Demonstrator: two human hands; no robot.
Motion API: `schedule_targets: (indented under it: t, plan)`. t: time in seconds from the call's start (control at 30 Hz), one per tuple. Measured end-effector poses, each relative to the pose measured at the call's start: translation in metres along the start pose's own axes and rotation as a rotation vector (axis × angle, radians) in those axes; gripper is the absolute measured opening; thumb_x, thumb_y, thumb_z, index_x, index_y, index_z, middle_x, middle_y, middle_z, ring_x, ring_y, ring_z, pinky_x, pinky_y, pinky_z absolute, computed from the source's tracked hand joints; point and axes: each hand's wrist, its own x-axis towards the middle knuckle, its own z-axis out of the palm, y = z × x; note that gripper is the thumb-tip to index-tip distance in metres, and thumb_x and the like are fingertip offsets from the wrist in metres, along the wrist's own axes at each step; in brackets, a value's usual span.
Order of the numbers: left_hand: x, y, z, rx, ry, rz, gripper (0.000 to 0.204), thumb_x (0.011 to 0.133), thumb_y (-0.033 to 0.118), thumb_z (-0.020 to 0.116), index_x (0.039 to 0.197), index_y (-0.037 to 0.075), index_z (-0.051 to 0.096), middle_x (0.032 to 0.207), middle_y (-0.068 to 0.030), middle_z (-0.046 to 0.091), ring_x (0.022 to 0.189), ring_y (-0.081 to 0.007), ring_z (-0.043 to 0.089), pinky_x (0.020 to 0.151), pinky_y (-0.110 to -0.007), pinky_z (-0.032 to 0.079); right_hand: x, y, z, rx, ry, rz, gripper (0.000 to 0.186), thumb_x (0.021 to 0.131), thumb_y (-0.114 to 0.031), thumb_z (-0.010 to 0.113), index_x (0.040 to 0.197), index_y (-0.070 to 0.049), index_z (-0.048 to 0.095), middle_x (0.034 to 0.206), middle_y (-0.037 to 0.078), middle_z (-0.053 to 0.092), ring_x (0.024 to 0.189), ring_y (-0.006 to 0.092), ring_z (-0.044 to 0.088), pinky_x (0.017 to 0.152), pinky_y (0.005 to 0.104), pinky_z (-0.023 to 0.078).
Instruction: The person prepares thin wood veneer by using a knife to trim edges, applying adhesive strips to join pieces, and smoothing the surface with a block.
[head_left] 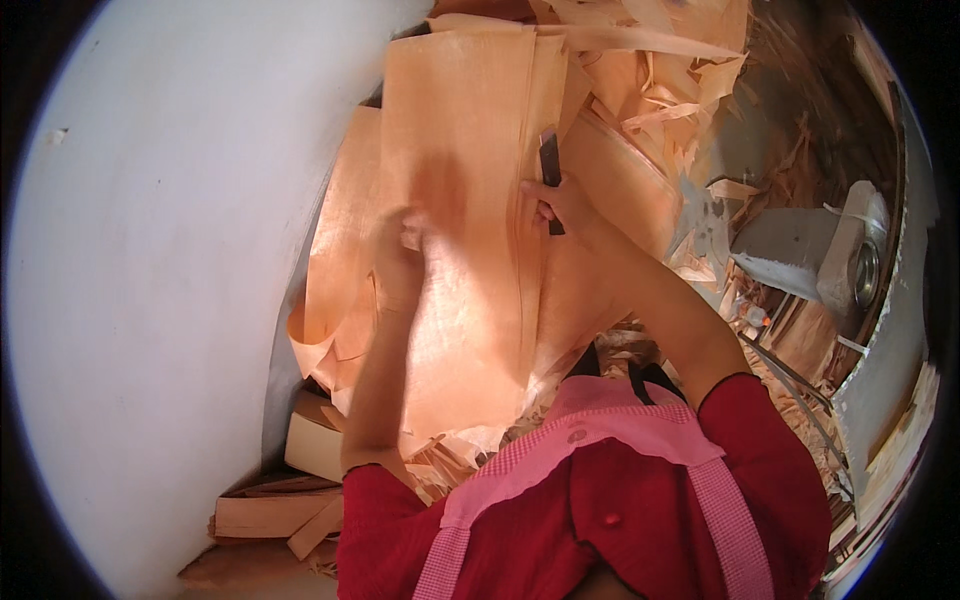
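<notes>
Tall thin sheets of orange-tan wood veneer (pixel 455 95) lie in front of me, layered with their long edges side by side. My right hand (pixel 572 203) is closed around a black utility knife (pixel 549 160), its tip pointing away from me. The same hand's fingertips touch the right edge of the sheets. Over the left part of the top sheet is my left hand (pixel 400 250), blurred, its fingers partly hidden. It casts a shadow on the veneer, and I cannot make out whether it touches the sheet.
A white wall (pixel 180 230) rises close on my left. Torn veneer scraps (pixel 680 100) heap up at the far right. Bundled veneer strips (pixel 280 515) lie at the lower left. On the right are a grey panel (pixel 880 390) and a roll of tape (pixel 866 272).
</notes>
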Motion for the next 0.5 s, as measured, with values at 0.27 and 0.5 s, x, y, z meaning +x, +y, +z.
schedule_targets:
  t: [0.27,0.5]
  plan:
    - [-0.065,0.031,0.059,-0.553,0.004,-0.402,0.017,0.082,0.015,0.057,0.086,-0.001,0.061,0.065,0.0005,0.057,0.059,-0.0064,0.049,0.054,-0.021,0.040,-0.052,-0.039,0.037,-0.072,-0.079,0.002,0.025,0.079,-0.021,0.062,0.064,-0.009,0.046,0.046,-0.001,0.039,0.039,0.0087,0.038,0.042,0.0269,0.041]
    - [-0.041,-0.030,-0.103,-0.406,0.281,-0.489,0.007,0.081,0.006,0.056,0.075,0.004,0.056,0.068,0.0012,0.054,0.059,-0.0070,0.047,0.053,-0.021,0.038,-0.059,0.002,-0.075,0.048,0.370,0.095,0.018,0.079,-0.016,0.061,0.069,-0.006,0.049,0.047,-0.001,0.037,0.038,0.0105,0.036,0.037,0.0285,0.037]
